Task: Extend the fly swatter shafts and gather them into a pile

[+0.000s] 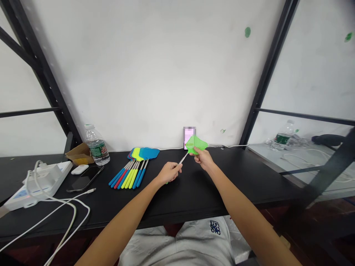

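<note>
A green fly swatter (200,143) with a thin metal shaft is held up over the black table by both hands. My left hand (169,172) is closed round its lower shaft and handle, most of which the fingers hide. At the base of the mesh head, my right hand (203,157) pinches the swatter between thumb and fingers. To the left lies a fanned row of several fly swatters (149,153) with blue, yellow and red handles. Behind the green head, a phone with a pink screen (189,133) leans upright against the wall, partly covered.
A water bottle (97,146), a cardboard box (80,154), a white case (80,169) and a dark phone (86,178) sit at the left. Beside them is a power strip (41,184) with white cables (74,207). A black frame post (267,74) rises at the right.
</note>
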Demonstrator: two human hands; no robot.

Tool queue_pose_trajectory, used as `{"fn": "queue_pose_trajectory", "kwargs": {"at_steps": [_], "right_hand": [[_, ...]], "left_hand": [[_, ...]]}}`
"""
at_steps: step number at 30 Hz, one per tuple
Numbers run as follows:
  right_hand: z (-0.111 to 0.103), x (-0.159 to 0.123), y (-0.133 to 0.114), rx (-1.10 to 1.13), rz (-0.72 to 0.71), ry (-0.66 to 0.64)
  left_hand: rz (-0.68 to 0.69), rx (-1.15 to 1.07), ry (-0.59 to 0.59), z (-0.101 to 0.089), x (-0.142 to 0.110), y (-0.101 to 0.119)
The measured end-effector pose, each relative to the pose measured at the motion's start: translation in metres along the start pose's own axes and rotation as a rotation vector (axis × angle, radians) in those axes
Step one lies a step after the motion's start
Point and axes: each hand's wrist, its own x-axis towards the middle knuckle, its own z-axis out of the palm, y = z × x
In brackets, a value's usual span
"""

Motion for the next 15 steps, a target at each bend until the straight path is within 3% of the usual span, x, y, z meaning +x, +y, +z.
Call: {"fn": "queue_pose_trajectory", "kwargs": {"at_steps": [8, 15], "right_hand": [[0.0020, -0.0017, 0.0005, 0.016, 0.023, 0.000], [-0.0010, -0.0025, -0.0010, -0.051, -0.052, -0.067]], "left_hand": [[0.000, -0.006, -0.010, 0.0006, 0.0010, -0.0018], [0.004, 0.024, -0.024, -0.0001, 0.0022, -0.0042]]}}
